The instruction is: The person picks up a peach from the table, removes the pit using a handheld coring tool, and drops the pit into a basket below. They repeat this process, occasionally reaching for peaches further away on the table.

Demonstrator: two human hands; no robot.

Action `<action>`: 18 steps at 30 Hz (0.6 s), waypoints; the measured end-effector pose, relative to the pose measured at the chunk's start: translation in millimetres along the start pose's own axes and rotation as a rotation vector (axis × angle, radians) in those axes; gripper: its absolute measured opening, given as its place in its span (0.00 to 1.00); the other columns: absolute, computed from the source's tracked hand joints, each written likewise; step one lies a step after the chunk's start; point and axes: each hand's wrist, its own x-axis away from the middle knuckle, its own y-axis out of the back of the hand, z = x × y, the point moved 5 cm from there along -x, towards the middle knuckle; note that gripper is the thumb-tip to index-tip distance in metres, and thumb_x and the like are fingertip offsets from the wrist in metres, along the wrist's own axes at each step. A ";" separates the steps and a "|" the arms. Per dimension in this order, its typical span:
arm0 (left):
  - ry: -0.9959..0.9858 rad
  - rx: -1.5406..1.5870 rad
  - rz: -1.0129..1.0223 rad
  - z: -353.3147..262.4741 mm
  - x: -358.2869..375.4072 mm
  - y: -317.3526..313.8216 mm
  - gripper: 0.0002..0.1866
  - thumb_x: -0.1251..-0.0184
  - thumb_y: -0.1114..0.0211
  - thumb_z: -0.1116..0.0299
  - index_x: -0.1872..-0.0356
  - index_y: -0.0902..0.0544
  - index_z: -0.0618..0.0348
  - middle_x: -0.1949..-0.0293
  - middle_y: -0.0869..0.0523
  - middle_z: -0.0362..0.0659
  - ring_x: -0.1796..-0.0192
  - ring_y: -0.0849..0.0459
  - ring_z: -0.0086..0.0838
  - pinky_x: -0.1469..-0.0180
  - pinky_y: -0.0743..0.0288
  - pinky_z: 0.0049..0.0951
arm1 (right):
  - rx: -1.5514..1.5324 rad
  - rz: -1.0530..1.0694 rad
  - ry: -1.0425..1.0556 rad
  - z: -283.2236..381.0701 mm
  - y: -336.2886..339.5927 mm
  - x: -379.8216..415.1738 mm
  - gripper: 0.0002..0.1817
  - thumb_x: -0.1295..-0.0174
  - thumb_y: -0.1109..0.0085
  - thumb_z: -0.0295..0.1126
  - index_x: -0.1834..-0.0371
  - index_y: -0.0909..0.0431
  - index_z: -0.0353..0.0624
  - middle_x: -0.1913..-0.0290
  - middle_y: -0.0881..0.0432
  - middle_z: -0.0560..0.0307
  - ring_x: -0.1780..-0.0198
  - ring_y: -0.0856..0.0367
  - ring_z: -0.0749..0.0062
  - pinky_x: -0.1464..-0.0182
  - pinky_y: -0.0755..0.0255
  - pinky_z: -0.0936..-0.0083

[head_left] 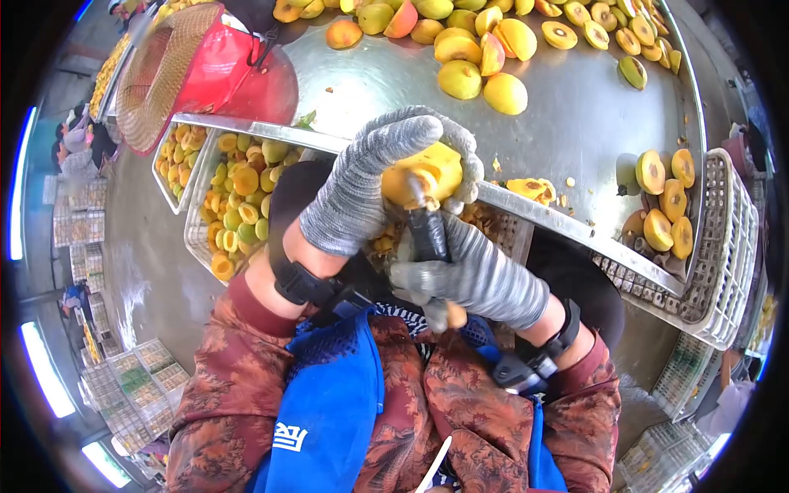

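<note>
My left hand, in a grey knit glove, cups a halved yellow peach at the table's near edge, cut face toward me. My right hand, gloved the same way, is closed around a pitting tool with a black-wrapped handle. Its metal tip presses into the middle of the peach, where the pit area is; the tip's end is hidden. A light wooden end shows below my right fingers. Just beyond my right hand, torn peach scraps lie on the metal table.
Many peaches lie on the table's far side, with several halves at the right corner. Crates of peach halves stand at the left below a straw hat with red cloth. A white crate stands at right.
</note>
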 end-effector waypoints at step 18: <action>-0.298 -1.011 -0.715 -91.5 62.6 105.2 0.23 0.42 0.41 0.59 0.49 0.28 0.63 0.50 0.26 0.46 0.48 0.28 0.28 0.45 0.36 0.26 | 1.724 -0.436 0.110 -40.0 34.3 -19.7 0.09 0.48 0.52 0.28 0.63 0.32 0.43 0.74 0.24 0.51 0.76 0.20 0.62 0.79 0.29 0.66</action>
